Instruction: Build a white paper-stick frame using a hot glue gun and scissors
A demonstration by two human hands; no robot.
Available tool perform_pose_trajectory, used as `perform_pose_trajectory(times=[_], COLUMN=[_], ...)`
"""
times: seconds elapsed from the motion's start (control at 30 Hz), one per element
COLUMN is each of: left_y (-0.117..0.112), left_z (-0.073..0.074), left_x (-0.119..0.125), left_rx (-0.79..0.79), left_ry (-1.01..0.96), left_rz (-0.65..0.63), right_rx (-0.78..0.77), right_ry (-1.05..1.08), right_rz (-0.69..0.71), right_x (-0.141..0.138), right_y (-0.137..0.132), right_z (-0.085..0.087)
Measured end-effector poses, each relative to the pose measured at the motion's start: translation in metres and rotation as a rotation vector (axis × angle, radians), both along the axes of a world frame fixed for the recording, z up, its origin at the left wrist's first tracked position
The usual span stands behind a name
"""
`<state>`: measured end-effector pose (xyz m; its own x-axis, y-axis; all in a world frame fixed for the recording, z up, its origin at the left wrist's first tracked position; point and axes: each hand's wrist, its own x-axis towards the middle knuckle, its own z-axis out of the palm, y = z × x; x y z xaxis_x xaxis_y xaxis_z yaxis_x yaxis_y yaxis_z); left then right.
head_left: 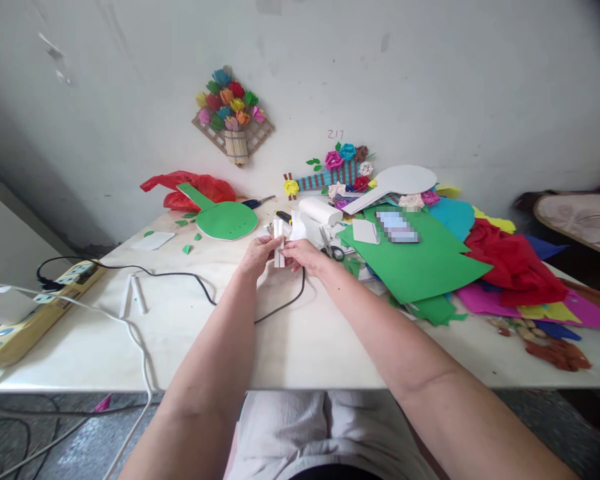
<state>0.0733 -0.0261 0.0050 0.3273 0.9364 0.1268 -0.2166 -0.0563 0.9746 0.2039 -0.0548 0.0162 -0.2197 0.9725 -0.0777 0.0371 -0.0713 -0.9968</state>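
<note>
Near the middle of the table, my left hand (260, 256) and my right hand (304, 256) meet around some narrow white strips (279, 257), held upright. Fingers of both hands pinch the strips from either side. Just behind them lie crumpled white paper (303, 227) and a white roll (321, 210). Black-handled scissors (336, 253) rest right of my right hand. A yellow-and-black tool (283, 217), partly hidden, is beyond my fingers. Left of my hands sits a green round-headed paddle shape (227, 221) with a handle.
Two white strips (133, 296) lie at left, near a yellow power strip (35, 320) with cords. At right are green sheets (415, 270), a phone (397, 227), a white paddle shape (405, 180) and red fabric (513, 260). A flower decoration (235, 113) hangs on the wall.
</note>
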Motion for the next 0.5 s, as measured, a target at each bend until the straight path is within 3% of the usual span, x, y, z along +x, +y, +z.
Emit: perform_pose_trajectory(times=[0.5], left_y=[0.0017], left_z=[-0.0013], left_x=[0.0033], left_rx=[0.083], left_ry=[0.011], left_rz=[0.055], right_rx=[0.082], right_ry=[-0.045], right_rz=[-0.071], right_x=[-0.0056], right_y=[0.0004], right_z=[-0.0032])
